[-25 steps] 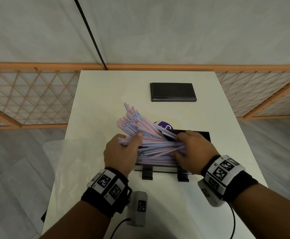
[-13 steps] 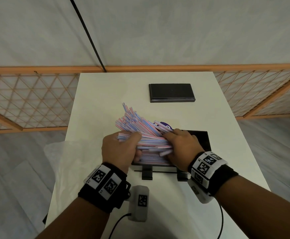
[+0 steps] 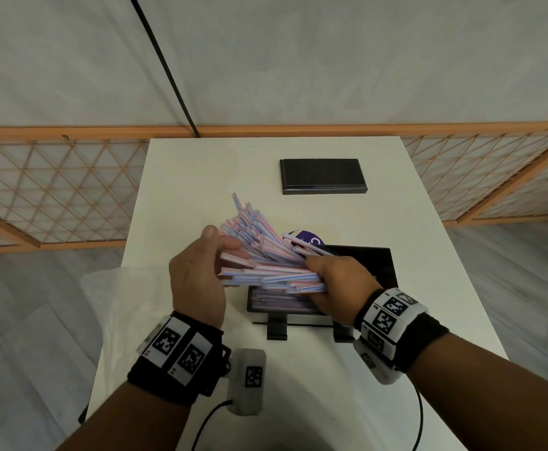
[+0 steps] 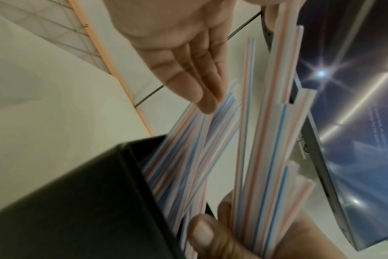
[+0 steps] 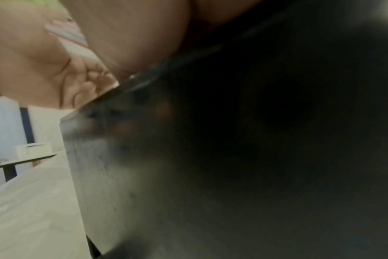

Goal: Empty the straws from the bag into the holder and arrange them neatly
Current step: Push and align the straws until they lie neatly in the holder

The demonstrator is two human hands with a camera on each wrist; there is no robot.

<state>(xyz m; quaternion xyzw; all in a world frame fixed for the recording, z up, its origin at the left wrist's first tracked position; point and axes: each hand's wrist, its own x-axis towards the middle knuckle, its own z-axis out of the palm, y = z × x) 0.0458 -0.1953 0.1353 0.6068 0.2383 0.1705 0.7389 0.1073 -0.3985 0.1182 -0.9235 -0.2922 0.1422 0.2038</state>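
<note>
1. Striped straws (image 3: pixel 266 255) fanned out above the black holder (image 3: pixel 386 265), far ends pointing up and to the left, near ends gathered in the right hand (image 3: pixel 337 281).
2. Right hand clamped on the straws at the holder's right part, thumb on top, fingers curled under the bundle.
3. Left hand (image 3: pixel 198 281) at the left ends of the straws, fingers straight and together, palm against the tips, not closed around anything.
4. More straws lying flat inside the holder, under the lifted bundle.
5. Holder standing near the front edge of the white table (image 3: pixel 201 170), on two black feet; open table surface behind it and to its left.
6. Clear plastic bag (image 3: pixel 129 307) hanging over the table's left edge, beside the left wrist.
7. Flat black lid (image 3: pixel 323 175) farther back, well apart from the holder.
8. Purple round thing (image 3: pixel 308 239) just behind the holder, partly hidden by straws.
</note>
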